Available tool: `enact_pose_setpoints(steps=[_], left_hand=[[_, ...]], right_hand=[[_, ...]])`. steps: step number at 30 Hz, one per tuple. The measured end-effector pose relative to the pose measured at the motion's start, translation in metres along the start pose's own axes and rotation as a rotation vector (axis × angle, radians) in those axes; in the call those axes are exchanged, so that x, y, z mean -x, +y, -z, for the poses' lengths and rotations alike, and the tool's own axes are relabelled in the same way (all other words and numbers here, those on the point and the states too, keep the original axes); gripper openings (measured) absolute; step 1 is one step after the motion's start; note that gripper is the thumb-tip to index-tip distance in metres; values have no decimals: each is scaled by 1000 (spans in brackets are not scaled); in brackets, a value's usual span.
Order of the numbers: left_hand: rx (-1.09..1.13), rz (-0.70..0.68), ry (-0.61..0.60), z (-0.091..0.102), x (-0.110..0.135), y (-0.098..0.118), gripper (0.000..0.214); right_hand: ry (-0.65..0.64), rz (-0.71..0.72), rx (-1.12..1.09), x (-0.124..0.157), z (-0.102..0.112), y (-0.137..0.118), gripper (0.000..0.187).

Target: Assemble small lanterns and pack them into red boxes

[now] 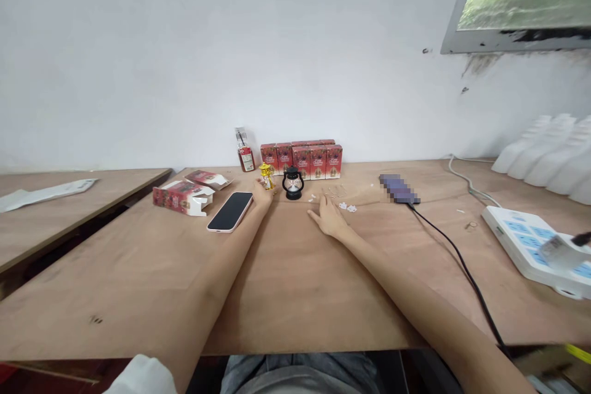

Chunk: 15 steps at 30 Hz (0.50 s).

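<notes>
My left hand reaches far across the wooden table and closes on a small gold lantern. Just right of it stands a small black lantern, untouched. My right hand lies flat on the table with its fingers stretched out, holding nothing, next to a few tiny white pieces. A row of small red boxes stands against the wall behind the lanterns.
A black phone lies left of my left hand, beside opened red-and-white boxes. A packaged item leans on the wall. A black cable runs from a blurred device. A white power strip sits right.
</notes>
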<state>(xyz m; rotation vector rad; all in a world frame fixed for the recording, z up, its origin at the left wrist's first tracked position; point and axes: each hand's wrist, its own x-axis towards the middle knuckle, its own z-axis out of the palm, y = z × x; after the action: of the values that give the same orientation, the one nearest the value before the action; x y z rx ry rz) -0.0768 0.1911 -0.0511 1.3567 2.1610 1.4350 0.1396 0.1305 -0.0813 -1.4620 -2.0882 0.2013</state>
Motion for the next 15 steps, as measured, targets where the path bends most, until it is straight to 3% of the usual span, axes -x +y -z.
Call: enact_pose_setpoints(steps=[4, 9, 12, 15], left_hand=[[-92, -16, -39, 3, 14, 3, 72], [-207, -179, -139, 18, 74, 0, 69], [-273, -357, -309, 28, 108, -3, 52], [-355, -518, -490, 32, 123, 0, 49]], right_hand=[[14, 9, 33, -13, -1, 1, 53], [26, 111, 106, -20, 5, -2, 27], [8, 162, 141, -20, 8, -7, 21], [-19, 186, 176, -20, 8, -10, 26]])
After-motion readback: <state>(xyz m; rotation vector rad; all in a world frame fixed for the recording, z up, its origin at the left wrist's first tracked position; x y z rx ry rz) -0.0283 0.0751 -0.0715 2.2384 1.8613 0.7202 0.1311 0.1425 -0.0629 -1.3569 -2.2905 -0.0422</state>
